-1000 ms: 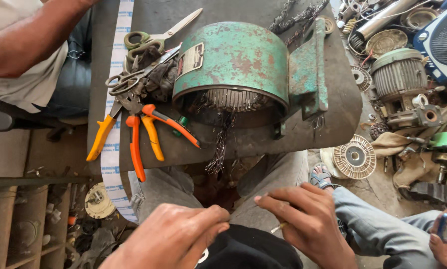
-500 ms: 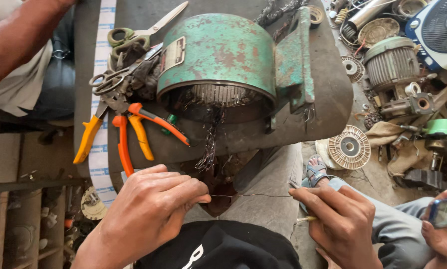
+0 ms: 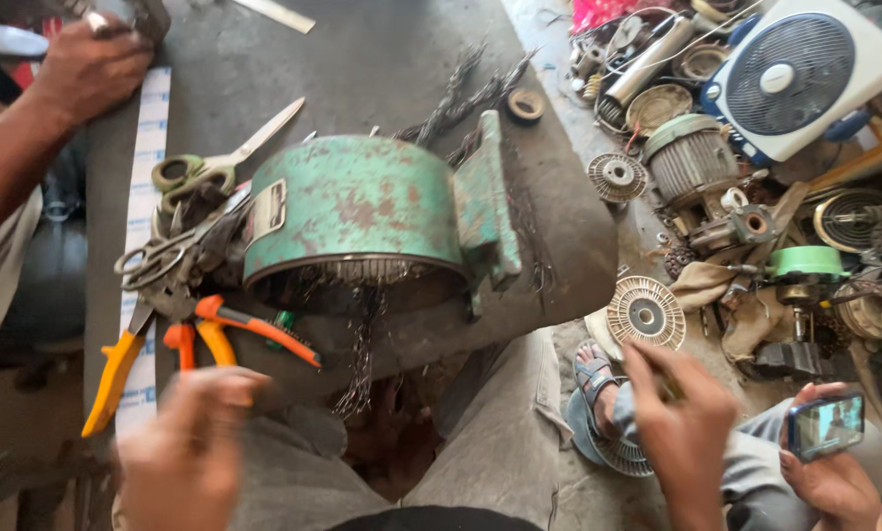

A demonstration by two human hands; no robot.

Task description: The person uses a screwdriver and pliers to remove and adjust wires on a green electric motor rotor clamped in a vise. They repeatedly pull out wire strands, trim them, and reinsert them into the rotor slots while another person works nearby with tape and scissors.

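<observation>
Green, rusty motor housing (image 3: pixel 362 211) sits mid-table with frayed copper windings (image 3: pixel 362 334) dangling out. My left hand (image 3: pixel 185 457) is blurry, fingers loosely curled; right hand (image 3: pixel 682 423) pinches something thin, can't tell what. Looks like winding removal; next I'd need a firm grip on those strands.

Rusty green-painted metal motor housing (image 3: pixel 362 211), matt, rough.

Left hand (image 3: pixel 190 457) (blurred), right hand (image 3: pixel 682 423) apart.
</observation>
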